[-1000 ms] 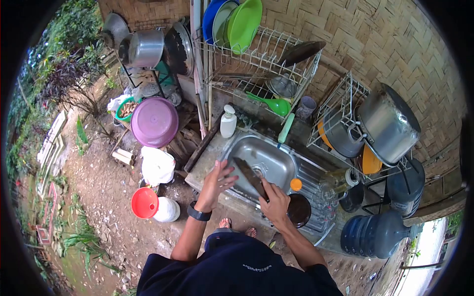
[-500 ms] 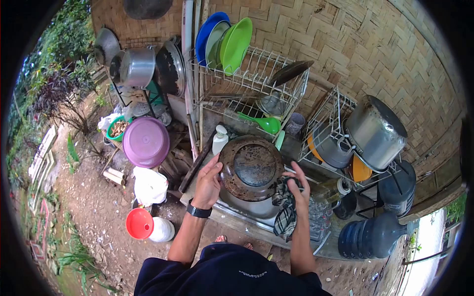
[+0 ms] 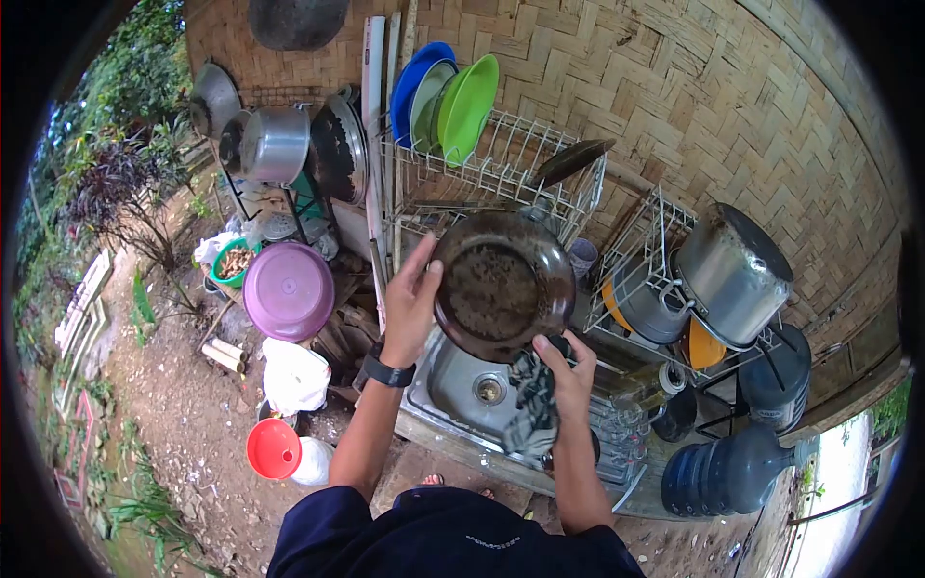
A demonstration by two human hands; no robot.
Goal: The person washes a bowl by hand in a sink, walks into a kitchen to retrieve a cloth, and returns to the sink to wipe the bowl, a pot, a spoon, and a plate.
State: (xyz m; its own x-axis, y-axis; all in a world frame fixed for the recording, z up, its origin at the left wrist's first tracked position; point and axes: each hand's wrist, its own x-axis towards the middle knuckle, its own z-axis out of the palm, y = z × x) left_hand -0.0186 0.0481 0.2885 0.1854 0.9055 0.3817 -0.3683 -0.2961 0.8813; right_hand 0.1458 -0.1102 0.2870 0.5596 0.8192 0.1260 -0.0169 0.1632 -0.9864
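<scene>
A blackened round pan (image 3: 493,294) with a brownish rim is held up over the sink's far side, tilted so that its scorched round face shows. My left hand (image 3: 409,303) is closed on its left edge, with the thumb against the rim. At the lower right edge, my right hand (image 3: 568,371) is closed on a dark checkered cloth (image 3: 532,409), bunched between the fingers and the pan. The cloth's loose end hangs down over the metal sink (image 3: 448,371). Fingers behind the pan are hidden.
A wire dish rack (image 3: 511,144) with colored plates stands behind the pan. To the right, another rack holds a large pot (image 3: 734,275). A blue water jug (image 3: 723,477) lies at the right. A purple basin (image 3: 287,291) and a red funnel (image 3: 274,449) are leftward.
Both hands have raised the pan away from me and tilted it, uncovering the sink and its drain. The cloth has moved with my right hand, toward the left.
</scene>
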